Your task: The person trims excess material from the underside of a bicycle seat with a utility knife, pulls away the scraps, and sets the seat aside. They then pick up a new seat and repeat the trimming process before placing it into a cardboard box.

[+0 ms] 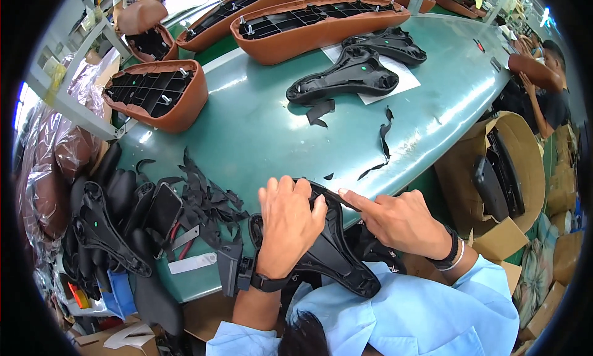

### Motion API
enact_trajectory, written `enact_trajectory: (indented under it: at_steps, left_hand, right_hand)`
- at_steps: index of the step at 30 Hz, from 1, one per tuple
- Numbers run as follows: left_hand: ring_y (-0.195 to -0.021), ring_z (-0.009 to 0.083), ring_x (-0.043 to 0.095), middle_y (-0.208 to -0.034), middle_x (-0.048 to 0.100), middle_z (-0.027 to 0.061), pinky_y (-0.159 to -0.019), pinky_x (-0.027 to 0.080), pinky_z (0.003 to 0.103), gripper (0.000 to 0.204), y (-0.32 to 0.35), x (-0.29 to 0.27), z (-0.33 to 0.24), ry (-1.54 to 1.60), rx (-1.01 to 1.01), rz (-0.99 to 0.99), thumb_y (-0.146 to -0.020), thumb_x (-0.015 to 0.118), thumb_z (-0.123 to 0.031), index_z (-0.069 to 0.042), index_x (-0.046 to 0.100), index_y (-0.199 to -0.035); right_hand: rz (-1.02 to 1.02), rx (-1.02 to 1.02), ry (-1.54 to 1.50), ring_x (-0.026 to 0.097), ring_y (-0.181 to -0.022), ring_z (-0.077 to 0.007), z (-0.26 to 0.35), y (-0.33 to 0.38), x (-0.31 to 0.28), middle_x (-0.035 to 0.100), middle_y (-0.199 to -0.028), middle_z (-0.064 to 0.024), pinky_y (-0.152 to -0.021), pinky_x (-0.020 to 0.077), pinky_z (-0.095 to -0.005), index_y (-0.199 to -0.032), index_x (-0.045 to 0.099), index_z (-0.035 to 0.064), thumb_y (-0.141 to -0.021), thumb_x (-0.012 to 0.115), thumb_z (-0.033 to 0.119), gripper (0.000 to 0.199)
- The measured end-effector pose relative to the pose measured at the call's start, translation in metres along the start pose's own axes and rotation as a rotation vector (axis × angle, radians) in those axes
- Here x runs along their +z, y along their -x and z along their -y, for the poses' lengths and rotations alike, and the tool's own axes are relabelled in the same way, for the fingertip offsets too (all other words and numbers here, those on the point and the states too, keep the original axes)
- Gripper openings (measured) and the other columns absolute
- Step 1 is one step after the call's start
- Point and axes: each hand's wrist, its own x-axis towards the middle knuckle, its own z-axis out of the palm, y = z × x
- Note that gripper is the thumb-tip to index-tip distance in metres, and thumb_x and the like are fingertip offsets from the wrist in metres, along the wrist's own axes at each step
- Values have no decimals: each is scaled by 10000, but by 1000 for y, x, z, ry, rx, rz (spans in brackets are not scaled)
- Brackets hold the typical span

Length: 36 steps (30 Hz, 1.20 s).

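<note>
A black bicycle saddle [336, 257] lies underside up at the table's near edge, against my body, its narrow nose toward the lower right. My left hand [287, 223] is closed over its wide end and grips it. Just right of there, my right hand [401, 220] is curled, its index finger pointing along the saddle's rim. A thin dark edge runs under that fingertip; whether it is a tool or a strip of cover material, I cannot tell. Black offcuts [210, 198] are heaped left of my left hand.
Two more black saddles [346, 78] lie on white paper on the green table [247, 121]. Brown padded seats [315, 28] with bolts stand behind. A phone [165, 211], a metal ruler [193, 263] and piled saddles [99, 226] are at left. Right, a cardboard box [525, 164] and a co-worker [550, 90].
</note>
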Motion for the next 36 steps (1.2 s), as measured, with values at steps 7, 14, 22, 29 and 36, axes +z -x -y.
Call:
enact_trajectory:
  at_steps: [7, 14, 22, 29, 36]
  left_hand:
    - [-778, 287, 529, -734, 551, 105, -720, 407, 401, 195, -3, 8, 16, 597, -253, 113, -782, 654, -168, -13, 568, -702]
    - [-656, 68, 423, -666, 458, -19, -581, 332, 249, 295, -7, 7, 18, 1082, -627, 49, -906, 643, -195, -5, 535, -708]
    - [-703, 25, 338, -749, 422, -65, -629, 302, 197, 241, -12, 11, 7, 1530, -491, -242, -971, 603, -209, -68, 555, -782]
    - [-746, 116, 463, -791, 533, -19, -743, 378, 293, 235, -9, 15, 40, 2148, -386, -564, -978, 590, -295, -100, 554, -853]
    - [-770, 125, 522, -819, 594, -2, -772, 410, 294, 243, -5, 16, 59, 2144, -154, -861, -960, 612, -317, -100, 565, -860]
  right_hand:
    - [-18, -54, -242, 541, -451, -287, -17, -8, 4, 562, -568, -81, -402, 353, -402, -1350, 527, 176, -824, 587, 85, 537]
    - [131, 17, -10, 539, -436, -270, 8, 12, -7, 576, -594, -84, -395, 368, -387, -1393, 469, 137, -820, 608, 100, 591]
    - [-109, 103, -93, 552, -443, -296, 27, 9, 29, 585, -591, -109, -411, 405, -413, -1405, 424, 75, -861, 592, 130, 573]
    - [-79, 182, -241, 533, -418, -297, 46, 54, 37, 562, -571, -114, -394, 370, -437, -1446, 371, 68, -871, 585, 126, 616]
    - [-33, 165, -80, 515, -409, -294, 44, 64, 28, 542, -565, -107, -385, 330, -431, -1438, 410, 134, -850, 602, 125, 618]
